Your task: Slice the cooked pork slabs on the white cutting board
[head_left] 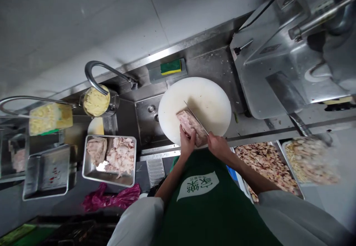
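A slab of pale pink raw meat (190, 124) lies on a round white cutting board (203, 97) set over a sink. My left hand (186, 142) presses down on the near left end of the meat with curled fingers. My right hand (218, 145) is closed around the handle of a cleaver (196, 118), whose blade rests along the right side of the meat. I wear a green apron (205, 205) with a white label.
A steel tray of raw meat pieces (111, 155) sits to the left, with an empty tray (47, 172) beyond it. Two trays of chopped food (264, 164) (308, 160) lie on the right. A slicing machine (292, 60), a faucet (105, 70), a sponge (170, 67) and a pink bag (111, 198) surround the board.
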Tool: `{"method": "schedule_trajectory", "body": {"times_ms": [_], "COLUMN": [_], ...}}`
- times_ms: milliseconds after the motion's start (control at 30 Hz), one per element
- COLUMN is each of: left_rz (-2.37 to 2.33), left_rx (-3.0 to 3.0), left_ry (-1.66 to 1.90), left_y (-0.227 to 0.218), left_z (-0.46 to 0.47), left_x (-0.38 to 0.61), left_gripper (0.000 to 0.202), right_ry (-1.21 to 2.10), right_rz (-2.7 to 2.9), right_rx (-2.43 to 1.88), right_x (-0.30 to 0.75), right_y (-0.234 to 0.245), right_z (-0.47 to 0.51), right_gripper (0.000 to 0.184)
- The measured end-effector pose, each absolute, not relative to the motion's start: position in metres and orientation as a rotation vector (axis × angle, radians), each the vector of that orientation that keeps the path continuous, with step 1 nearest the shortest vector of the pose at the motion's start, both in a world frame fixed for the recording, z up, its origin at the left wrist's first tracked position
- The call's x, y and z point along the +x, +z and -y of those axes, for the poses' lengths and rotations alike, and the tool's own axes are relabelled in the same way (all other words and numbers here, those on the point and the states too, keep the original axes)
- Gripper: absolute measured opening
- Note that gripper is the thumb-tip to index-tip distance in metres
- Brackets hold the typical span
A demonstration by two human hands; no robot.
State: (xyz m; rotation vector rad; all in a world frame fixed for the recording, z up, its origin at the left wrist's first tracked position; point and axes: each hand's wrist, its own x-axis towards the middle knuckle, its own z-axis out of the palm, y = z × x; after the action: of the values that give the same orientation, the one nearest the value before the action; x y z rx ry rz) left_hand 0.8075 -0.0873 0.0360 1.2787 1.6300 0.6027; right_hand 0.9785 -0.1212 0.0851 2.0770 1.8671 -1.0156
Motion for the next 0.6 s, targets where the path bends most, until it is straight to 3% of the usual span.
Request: {"method": "schedule_trajectory", "body": {"times_ms": [100, 200, 333, 600], "left_rz": [-1.713, -1.739, -1.368, -1.165], "left_rx": [1.365, 1.809, 2.34, 2.532], "left_ry": [0.657, 0.815, 0.709, 0.466], "left_y": [0.037, 0.039, 0.033, 0.024], "left_z": [0.083, 0.061, 0.023, 0.001], "left_x": [0.802, 0.79, 0.791, 0.8], "left_gripper": [0.076, 0.05, 0.023, 0.019], "right_ry": [-0.991, -0.99, -0.996, -1.062], "right_rz": [-1.858, -1.864, -1.853, -1.806], "right_rx": [2.046, 2.03, 2.005, 1.944], "right_x": [0.986, 0.99, 0.99, 0.985], "right_y": [0.088, 0.091, 0.094, 0.095], "right_z": [0.115, 0.106, 0.101, 0.139], "right_gripper": [0.034, 0.035, 0.036, 0.042]}}
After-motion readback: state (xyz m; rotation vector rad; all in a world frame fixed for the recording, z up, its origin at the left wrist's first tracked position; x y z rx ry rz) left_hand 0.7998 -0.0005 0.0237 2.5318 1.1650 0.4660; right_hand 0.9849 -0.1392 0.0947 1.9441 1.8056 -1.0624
